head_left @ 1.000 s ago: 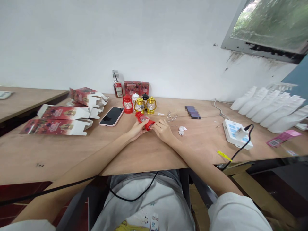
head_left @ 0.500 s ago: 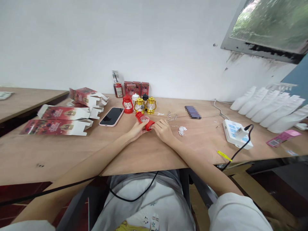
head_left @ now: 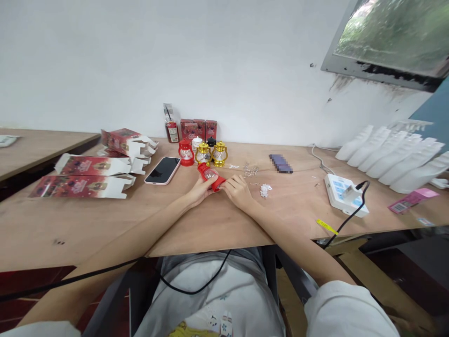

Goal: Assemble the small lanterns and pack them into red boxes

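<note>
At the near side of the wooden tabletop (head_left: pixel 210 224), both forearms extend across the edge toward one red miniature lantern (head_left: pixel 211 173). The left hand (head_left: pixel 201 192) grasps this lantern by its body; the unit is tilted, top pointing away and to the left, base toward the right hand (head_left: pixel 238 191). The right hand's fingers are curled, with the tips at the base; whether they grip a part cannot be told. Just right of that hand lies a pile of small white pieces (head_left: pixel 264 190); beyond it, thin metal wires (head_left: pixel 250 170). A smartphone (head_left: pixel 163 170) lies left of the held lantern. Behind the lantern, two gold miniature lanterns (head_left: pixel 219 154) and a second red one (head_left: pixel 186 152) stand upright. Farther back, small red boxes (head_left: pixel 211 128) stand near the wall (head_left: pixel 245 84).
</note>
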